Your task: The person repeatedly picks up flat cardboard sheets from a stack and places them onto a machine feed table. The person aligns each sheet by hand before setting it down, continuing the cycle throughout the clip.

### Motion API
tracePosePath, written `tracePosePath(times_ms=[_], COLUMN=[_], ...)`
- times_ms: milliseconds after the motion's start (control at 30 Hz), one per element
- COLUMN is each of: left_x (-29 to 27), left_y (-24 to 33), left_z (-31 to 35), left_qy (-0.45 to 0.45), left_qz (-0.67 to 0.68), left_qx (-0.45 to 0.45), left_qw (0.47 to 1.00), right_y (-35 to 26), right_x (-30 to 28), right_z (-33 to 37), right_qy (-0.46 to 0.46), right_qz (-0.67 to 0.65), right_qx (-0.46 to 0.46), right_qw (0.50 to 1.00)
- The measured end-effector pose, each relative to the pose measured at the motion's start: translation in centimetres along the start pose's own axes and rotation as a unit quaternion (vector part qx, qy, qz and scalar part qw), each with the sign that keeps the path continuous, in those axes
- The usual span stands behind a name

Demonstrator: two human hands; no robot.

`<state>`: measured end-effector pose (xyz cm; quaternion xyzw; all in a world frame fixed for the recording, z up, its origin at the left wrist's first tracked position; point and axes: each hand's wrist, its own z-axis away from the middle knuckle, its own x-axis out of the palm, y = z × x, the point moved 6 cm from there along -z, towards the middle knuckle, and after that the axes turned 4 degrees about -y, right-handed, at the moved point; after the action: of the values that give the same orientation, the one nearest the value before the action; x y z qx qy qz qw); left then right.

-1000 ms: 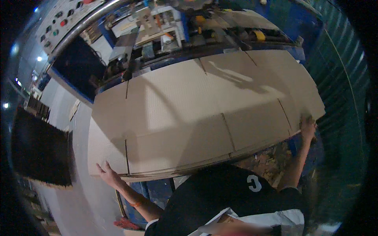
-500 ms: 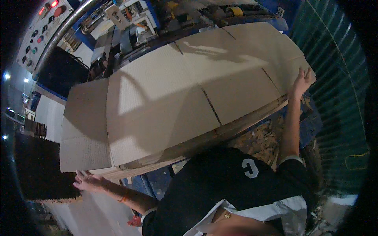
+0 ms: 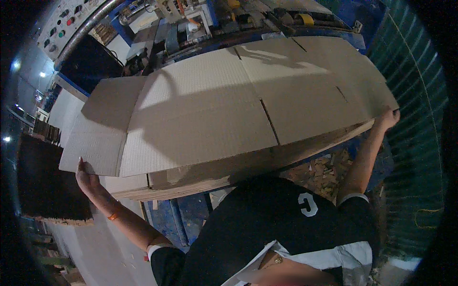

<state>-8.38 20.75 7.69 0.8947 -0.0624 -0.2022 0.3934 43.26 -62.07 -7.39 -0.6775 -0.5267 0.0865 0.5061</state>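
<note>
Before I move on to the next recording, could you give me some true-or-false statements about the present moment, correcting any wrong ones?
1. The left hand is at the left end of the top cardboard sheet. True.
2. The right hand hangs well away from the cardboard. False: it is at the sheet's right end.
3. An orange band circles the left wrist. True.
4. The top sheet completely hides the sheets beneath. False: they show past its near edge.
5. Brown scraps are visible between the stack and the right forearm. True.
6. The ridged green wall is on the person's left. False: it is on the right.
</note>
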Motion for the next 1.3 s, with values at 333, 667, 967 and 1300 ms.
tracePosePath(times_ms=[333, 667, 967, 1300], left_x=[2.6, 19.1, 20.9, 24.3], left_y=[-1.9, 9.5, 8.8, 6.5], left_z=[5.5, 15.7, 15.1, 7.7], left_qy=[0.044, -0.435, -0.472, -0.391], left_qz=[0.214, -0.239, -0.297, -0.243], left_qx=[-0.153, 0.205, 0.235, 0.253], left_qw=[0.964, 0.843, 0.796, 0.851], right_y=[-18.6, -16.5, -14.0, -6.4], right_x=[8.6, 16.2, 18.5, 26.0], right_z=[6.9, 31.7, 30.9, 24.3], right_qy=[-0.133, -0.719, -0.793, -0.736], right_qz=[-0.003, 0.219, 0.234, 0.349], right_qx=[-0.052, -0.370, -0.333, -0.337], right_qw=[0.990, 0.546, 0.454, 0.471])
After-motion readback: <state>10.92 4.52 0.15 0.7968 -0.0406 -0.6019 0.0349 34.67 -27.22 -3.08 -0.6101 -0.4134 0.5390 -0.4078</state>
